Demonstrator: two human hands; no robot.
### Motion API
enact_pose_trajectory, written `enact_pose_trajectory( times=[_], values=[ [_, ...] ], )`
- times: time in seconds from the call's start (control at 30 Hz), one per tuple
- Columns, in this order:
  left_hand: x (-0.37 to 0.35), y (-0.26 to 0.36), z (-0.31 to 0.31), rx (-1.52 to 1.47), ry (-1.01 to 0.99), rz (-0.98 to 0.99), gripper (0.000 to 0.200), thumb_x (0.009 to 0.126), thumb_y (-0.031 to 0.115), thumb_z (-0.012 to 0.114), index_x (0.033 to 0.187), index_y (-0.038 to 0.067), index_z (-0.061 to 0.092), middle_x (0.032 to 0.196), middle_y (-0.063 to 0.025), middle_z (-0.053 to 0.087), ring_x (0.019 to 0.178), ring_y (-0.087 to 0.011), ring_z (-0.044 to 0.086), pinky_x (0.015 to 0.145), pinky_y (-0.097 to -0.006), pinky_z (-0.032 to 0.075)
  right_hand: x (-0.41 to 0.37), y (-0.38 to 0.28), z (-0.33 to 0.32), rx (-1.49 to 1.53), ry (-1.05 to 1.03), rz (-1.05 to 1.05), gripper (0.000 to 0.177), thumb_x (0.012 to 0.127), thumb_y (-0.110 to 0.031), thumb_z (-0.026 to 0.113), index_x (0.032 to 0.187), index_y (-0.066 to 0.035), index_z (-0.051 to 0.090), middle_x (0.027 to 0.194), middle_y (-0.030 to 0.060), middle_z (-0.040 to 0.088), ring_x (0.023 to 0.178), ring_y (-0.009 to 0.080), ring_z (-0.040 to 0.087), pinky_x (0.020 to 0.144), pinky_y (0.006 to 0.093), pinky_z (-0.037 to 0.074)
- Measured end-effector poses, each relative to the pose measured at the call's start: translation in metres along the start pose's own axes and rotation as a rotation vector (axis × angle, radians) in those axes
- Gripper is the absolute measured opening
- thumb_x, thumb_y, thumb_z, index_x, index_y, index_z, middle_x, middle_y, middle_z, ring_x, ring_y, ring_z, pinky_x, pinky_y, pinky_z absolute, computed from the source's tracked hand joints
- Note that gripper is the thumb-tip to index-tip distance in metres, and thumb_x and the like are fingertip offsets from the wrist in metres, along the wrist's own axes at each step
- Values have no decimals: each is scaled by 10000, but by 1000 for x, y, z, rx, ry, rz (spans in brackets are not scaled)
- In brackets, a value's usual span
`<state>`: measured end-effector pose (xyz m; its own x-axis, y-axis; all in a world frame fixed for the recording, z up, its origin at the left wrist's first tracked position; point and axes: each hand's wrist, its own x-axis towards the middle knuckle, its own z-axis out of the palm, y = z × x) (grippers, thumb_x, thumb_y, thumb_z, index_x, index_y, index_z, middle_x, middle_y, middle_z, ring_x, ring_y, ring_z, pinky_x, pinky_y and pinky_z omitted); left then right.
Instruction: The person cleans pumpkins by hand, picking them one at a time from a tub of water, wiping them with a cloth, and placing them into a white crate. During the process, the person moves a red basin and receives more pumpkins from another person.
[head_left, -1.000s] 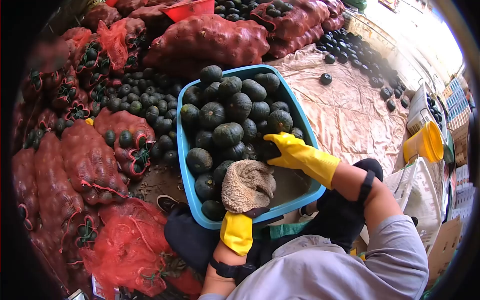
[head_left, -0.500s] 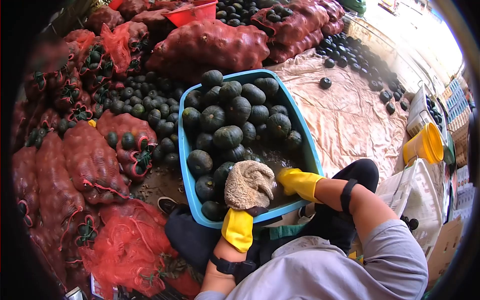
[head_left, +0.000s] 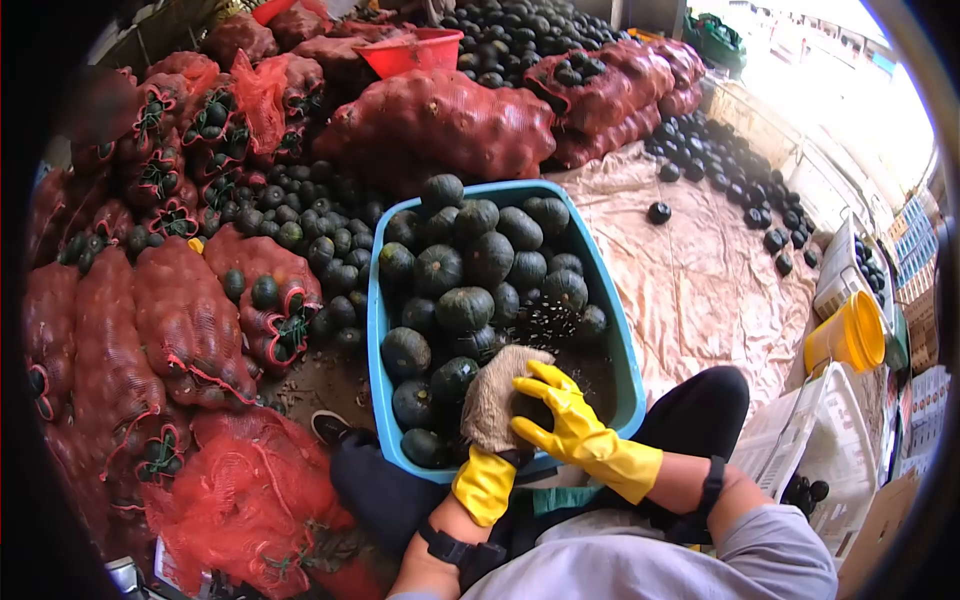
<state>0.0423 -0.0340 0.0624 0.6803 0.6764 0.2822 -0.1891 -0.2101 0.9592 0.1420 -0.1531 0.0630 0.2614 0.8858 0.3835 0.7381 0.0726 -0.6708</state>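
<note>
My left hand (head_left: 485, 487), in a yellow rubber glove, is mostly hidden under a wet tan cloth (head_left: 490, 400) at the tub's near edge. The cloth curves around a dark round squash (head_left: 529, 408), only partly visible. My right hand (head_left: 580, 430), also gloved in yellow, reaches over from the right, its thumb and fingers curved around that squash against the cloth. Both hands are above the near side of a blue tub (head_left: 632, 365). Many dark green squashes (head_left: 464, 309) are piled inside it, and water drops (head_left: 550, 318) glint beyond my hands.
Red mesh sacks (head_left: 190, 320) crowd the left; another full sack (head_left: 435, 125) lies behind the tub. Loose squashes (head_left: 290, 215) cover the floor beside it. At right are a tan sheet (head_left: 690, 270), a yellow bucket (head_left: 845, 332) and a white crate (head_left: 790, 430).
My right hand has lifted from the tub's lower right and come left to the cloth-covered hand. The cloth has turned, and drops now scatter over the tub. The camera view has tilted upward.
</note>
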Motion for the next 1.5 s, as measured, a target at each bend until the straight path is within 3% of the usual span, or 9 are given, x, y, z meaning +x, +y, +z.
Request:
enact_pose_trajectory(
  times=[0.03,0.1,0.13,0.2,0.27,0.47,0.57,0.6,1.5],
  values=[
    [-4,9,1,177,15,-8,350,851,215,794,1163,84,704,1078,-188,752,1045,-397,726,917,-472,581,3,21,12,81,86,16,578,941,-328,836,1425,-75,645,1414,214,663,1324,364,633,1132,423,490],
    [-4,32,6,493,61,-127,484,813,219,860,1240,101,665,1104,-208,755,1074,-436,722,931,-502,583,27,19,9,434,57,595,564,960,-343,824,1417,-66,645,1329,178,705,1232,305,676,1078,412,524],
    [-4,44,10,632,60,-247,583,786,216,901,1294,106,637,1130,-217,754,1100,-460,715,951,-516,582,33,23,11,443,125,611,565,973,-358,811,1425,-65,642,1310,156,714,1219,276,679,1085,392,513],
    [-17,16,14,621,100,-144,649,816,225,872,1380,125,566,1238,-203,724,1157,-446,699,994,-526,562,38,8,10,435,229,650,572,976,-343,813,1437,-58,630,1301,138,713,1231,259,669,1094,376,497],
    [-16,7,4,578,74,-37,661,829,212,849,1409,134,540,1308,-201,695,1195,-439,684,1026,-526,548,17,29,40,363,309,450,608,944,-328,848,1435,-49,621,1418,197,640,1327,349,609,1155,429,468],
    [-13,10,-7,514,13,-30,713,802,223,870,1433,126,552,1371,-200,675,1288,-408,662,1135,-487,513,0,44,53,479,278,401,697,872,-317,904,1445,-56,605,1499,182,580,1405,352,553,1228,455,404],
    [-6,-10,-5,471,29,-71,618,823,222,847,1385,126,610,1336,-194,683,1278,-389,659,1112,-483,519,-3,50,58,281,236,299,817,883,-380,881,1521,-28,511,1573,255,487,1458,425,488,1248,490,377],
    [-3,-5,-5,481,36,-79,620,823,222,848,1387,126,609,1338,-194,682,1279,-389,658,1113,-482,519,-5,49,58,156,183,299,829,934,-331,849,1578,-17,432,1605,247,452,1492,392,462,1264,453,358],
    [-3,2,1,488,53,-104,678,810,203,871,1421,133,585,1386,-195,659,1314,-389,639,1141,-478,503,1,45,48,138,141,291,817,929,-335,843,1572,-26,445,1589,253,465,1472,422,472,1259,476,366]
  ],
)
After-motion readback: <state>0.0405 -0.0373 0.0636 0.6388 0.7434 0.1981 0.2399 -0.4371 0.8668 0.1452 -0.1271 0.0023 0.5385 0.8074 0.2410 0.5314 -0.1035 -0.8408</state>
